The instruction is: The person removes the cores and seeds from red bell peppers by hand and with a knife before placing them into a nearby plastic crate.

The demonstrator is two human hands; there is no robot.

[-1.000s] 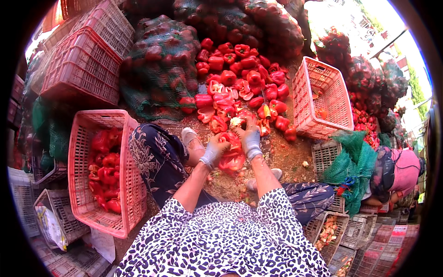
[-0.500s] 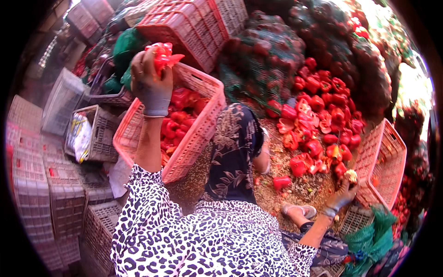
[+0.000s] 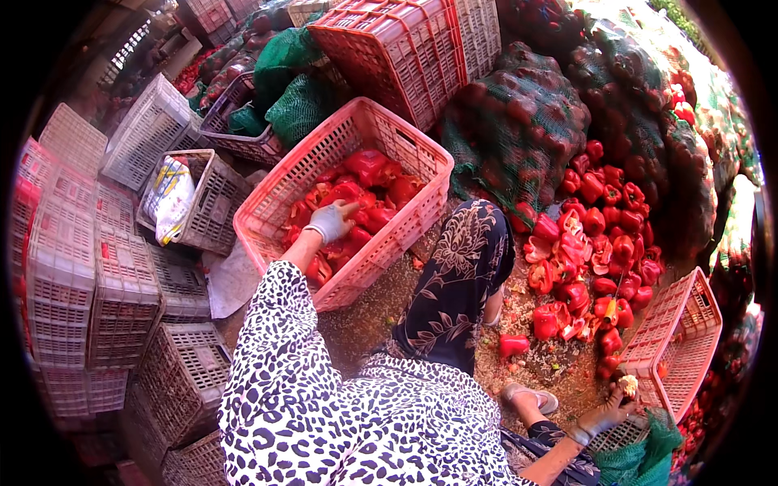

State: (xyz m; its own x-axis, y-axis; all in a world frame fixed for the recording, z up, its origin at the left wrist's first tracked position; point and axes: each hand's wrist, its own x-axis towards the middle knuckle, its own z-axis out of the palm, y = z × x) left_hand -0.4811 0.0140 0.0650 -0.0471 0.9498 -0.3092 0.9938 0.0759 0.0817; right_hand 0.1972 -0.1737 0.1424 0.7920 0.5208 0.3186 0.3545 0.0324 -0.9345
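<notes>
My left hand (image 3: pixel 331 221), in a pale work glove, is inside a pink plastic crate (image 3: pixel 271 194). Its fingers stretch out over the opened red bell peppers (image 3: pixel 369 168) heaped there, touching or just above them. At the lower right, my gloved right hand (image 3: pixel 604 417) is closed around a pale, seedy pepper core (image 3: pixel 628 385), which pokes out above the fingers. Beside that hand stands a second pink crate (image 3: pixel 677 348), tilted, with a few red bits in it. A large pile of red bell peppers (image 3: pixel 600 243), some whole and some cut open, lies on the floor in front of me.
Behind the pile are green net sacks (image 3: pixel 519 121) full of peppers. A stacked pink crate (image 3: pixel 389 49) rises beyond the one at my left. Grey crates (image 3: pixel 182 373) line the left side. One lone pepper (image 3: pixel 513 345) lies near my foot, among scattered seeds.
My left hand has come down from above the crate's far edge into it, and the opened red pepper it held has been let go. The right hand still holds the core. The view has shifted.
</notes>
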